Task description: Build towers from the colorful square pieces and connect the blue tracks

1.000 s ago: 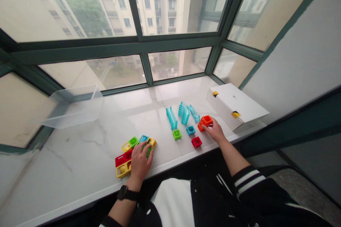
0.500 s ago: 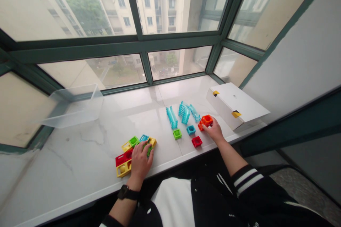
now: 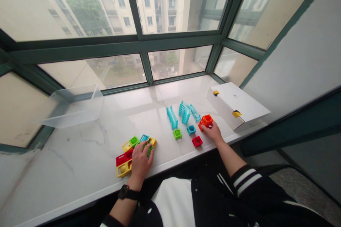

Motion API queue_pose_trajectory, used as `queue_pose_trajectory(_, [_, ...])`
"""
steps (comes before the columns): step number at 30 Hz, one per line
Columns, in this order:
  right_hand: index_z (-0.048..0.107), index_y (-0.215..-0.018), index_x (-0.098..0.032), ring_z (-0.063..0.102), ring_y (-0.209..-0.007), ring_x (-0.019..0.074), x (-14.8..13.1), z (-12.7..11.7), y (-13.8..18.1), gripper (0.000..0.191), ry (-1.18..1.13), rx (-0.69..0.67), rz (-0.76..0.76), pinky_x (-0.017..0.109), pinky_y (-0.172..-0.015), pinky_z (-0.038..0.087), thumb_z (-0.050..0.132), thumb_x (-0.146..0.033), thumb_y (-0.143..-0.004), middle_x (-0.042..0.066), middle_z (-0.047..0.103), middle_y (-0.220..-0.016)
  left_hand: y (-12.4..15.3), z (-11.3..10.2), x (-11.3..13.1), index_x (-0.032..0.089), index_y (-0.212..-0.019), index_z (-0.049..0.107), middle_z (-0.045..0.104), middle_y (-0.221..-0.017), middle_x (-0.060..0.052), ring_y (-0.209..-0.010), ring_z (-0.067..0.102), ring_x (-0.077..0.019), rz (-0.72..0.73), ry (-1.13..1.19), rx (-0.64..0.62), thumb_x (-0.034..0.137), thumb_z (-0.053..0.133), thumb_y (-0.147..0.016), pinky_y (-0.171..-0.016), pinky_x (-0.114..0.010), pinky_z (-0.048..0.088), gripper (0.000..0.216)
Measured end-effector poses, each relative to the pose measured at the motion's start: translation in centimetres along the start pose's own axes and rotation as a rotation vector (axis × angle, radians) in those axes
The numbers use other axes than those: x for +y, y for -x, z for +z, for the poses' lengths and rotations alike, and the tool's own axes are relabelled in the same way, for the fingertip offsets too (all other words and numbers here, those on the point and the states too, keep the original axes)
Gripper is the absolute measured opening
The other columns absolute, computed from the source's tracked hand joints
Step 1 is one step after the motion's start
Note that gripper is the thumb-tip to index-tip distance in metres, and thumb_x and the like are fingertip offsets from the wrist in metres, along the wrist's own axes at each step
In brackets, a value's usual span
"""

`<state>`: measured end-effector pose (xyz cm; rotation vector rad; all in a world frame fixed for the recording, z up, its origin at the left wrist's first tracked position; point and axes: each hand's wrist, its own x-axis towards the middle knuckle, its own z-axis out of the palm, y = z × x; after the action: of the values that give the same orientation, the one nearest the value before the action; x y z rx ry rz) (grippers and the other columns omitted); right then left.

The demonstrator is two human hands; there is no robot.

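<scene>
My right hand (image 3: 211, 131) pinches an orange hollow toy block (image 3: 207, 120) near the counter's right side. My left hand (image 3: 142, 158) curls over a green block (image 3: 150, 150), largely hidden beneath its fingers. Around that hand sits a cluster of blocks: a long red one (image 3: 123, 158), a yellow one (image 3: 122, 170) with a rounded hollow, a lighter green one (image 3: 133, 140), a blue one (image 3: 144, 137) and another yellow one (image 3: 152, 142). Between my hands stand a small green block (image 3: 177, 134), a blue block (image 3: 191, 129) and a red block (image 3: 197, 142).
Behind the small blocks lie a straight clear-blue track piece (image 3: 172, 117), a curved one (image 3: 184, 112) and a narrower one (image 3: 195, 112). A white box (image 3: 238, 104) is at the right, a clear plastic bin (image 3: 77, 113) at the back left. Windows border the white counter (image 3: 87, 170).
</scene>
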<state>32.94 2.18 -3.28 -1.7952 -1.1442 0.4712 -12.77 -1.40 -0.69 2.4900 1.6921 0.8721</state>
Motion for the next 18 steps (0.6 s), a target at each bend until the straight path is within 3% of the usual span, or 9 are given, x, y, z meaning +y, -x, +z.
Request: queue_pose_trajectory(18, [0.071,-0.104,-0.023,0.07,-0.092,0.0267,-0.62,-0.25,0.48,0.041,0.026,-0.011,0.008,0.04,-0.081,0.06,0.074,-0.053,-0.076,0.008,0.073,-0.104,-0.01,-0.17,0.19,0.025,-0.122,0.07,0.068,-0.136,-0.013,-0.13,0.061,-0.0351,-0.005,-0.007,-0.002,0.035,0.057,-0.103,-0.116,-0.058,0.046,0.025])
